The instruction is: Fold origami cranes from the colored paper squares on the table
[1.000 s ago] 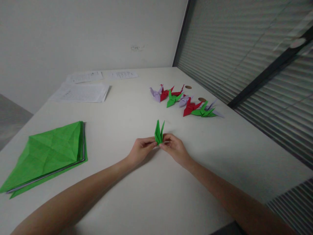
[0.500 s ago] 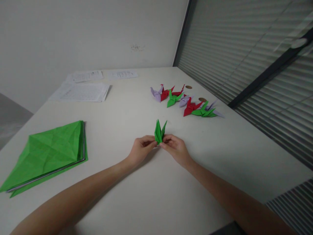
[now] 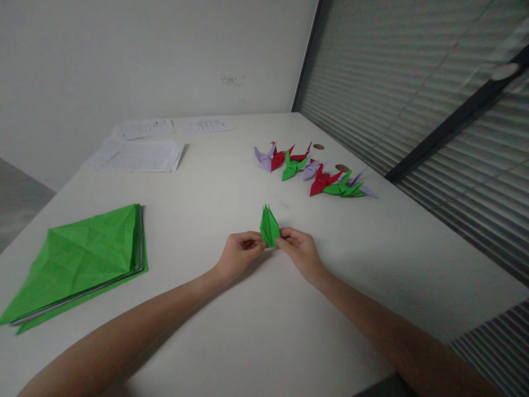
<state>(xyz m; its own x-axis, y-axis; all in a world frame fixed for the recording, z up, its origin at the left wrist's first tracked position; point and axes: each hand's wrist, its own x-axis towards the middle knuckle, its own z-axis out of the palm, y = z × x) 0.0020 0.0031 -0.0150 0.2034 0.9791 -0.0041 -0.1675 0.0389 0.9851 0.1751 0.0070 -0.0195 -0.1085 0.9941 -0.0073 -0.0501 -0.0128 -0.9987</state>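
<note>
A small folded green origami paper [image 3: 270, 227] stands between my two hands, its narrow points facing up and away from me. My left hand [image 3: 243, 250] pinches its lower left corner between thumb and fingers. On the other side my right hand [image 3: 300, 248] grips the lower right edge, thumb in front and fingers behind. Beyond the hands, several finished paper cranes lie in a cluster, among them a green crane [image 3: 294, 165], a red crane [image 3: 323, 181] and a lilac crane [image 3: 264, 158].
To the left lies a stack of green sheets [image 3: 91, 248] with a grey layer between. Printed papers [image 3: 138, 156] rest at the back left of the white table [image 3: 231, 342]. Two brown discs [image 3: 342, 168] sit near the cranes, by the window blinds [image 3: 413, 82].
The right-hand point of the green paper, which stood apart, now lies closed against the rest. My right hand has shifted slightly along its edge.
</note>
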